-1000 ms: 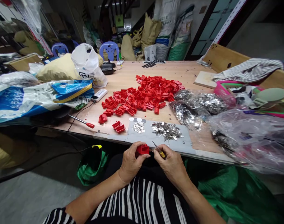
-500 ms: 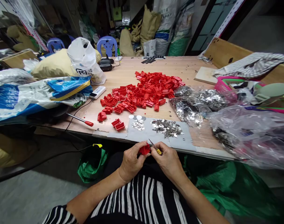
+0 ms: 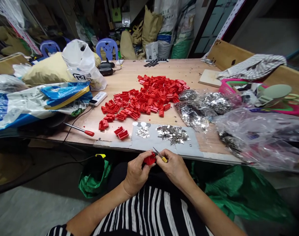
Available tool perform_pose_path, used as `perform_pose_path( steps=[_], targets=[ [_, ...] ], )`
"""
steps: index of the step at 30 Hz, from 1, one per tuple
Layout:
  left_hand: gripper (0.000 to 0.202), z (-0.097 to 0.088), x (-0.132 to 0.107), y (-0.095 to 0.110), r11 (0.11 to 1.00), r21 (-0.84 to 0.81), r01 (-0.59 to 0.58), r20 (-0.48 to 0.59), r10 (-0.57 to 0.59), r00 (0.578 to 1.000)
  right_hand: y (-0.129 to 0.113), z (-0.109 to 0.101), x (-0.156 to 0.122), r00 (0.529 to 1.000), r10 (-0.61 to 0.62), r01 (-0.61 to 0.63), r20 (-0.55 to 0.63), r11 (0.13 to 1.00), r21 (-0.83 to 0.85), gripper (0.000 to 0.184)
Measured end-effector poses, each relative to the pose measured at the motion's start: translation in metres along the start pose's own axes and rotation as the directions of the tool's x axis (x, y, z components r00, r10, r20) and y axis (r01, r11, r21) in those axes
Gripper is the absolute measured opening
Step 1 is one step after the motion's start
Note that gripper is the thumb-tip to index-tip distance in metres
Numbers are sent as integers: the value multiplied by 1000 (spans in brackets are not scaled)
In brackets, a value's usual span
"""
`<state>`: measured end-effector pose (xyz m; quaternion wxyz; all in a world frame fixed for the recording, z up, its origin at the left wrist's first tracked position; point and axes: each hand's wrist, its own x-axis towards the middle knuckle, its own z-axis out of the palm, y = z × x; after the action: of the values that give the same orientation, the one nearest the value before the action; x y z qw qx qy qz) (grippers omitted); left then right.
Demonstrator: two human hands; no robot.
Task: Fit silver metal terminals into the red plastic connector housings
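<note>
My left hand [image 3: 136, 172] is closed around a small red plastic part [image 3: 149, 159], held just below the table's front edge. My right hand [image 3: 172, 167] pinches a small screwdriver with a yellow handle [image 3: 159, 155], its metal tip beside the red part. On the wooden table [image 3: 129, 80] lies a big heap of red plastic parts [image 3: 149, 98]. Two small piles of shiny metal pieces [image 3: 172, 133] rest on a grey sheet [image 3: 161, 144] right in front of my hands.
Clear bags of metal pieces [image 3: 200, 108] lie to the right. A red-handled screwdriver [image 3: 79, 129], a white remote [image 3: 98, 98] and printed sacks [image 3: 41, 101] lie on the left. A green bag [image 3: 94, 177] hangs under the table, and a pink basket [image 3: 233, 88] stands at the right.
My hands have stayed together on the red part while it turned slightly in my left hand. The view has shifted a little; nothing on the table has moved.
</note>
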<state>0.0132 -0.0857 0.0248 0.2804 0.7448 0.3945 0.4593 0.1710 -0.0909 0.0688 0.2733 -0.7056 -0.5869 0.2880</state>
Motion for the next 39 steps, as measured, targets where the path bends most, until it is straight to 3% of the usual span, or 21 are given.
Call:
perform_pose_path(
  steps=[7,15,24,31,39],
  targets=[
    [34,2,-3,-3,989,-61,138,-32,-140,990,-5,0,1,1000,8,-7,21,999,-41,20],
    [35,5,-6,-9,979,-80,188,-37,-191,981,1,5,1,1000,-6,6,14,999,-32,20],
    [35,4,-5,-9,993,-40,111,-5,-111,994,5,4,1,996,-20,22,87,1000,-19,17],
    [38,3,-7,-9,996,-42,81,-22,-82,996,19,2,4,976,-111,90,186,989,116,18],
    [38,3,-6,-8,999,-19,33,-26,-33,999,16,2,-1,982,-96,85,162,994,75,22]
  ],
)
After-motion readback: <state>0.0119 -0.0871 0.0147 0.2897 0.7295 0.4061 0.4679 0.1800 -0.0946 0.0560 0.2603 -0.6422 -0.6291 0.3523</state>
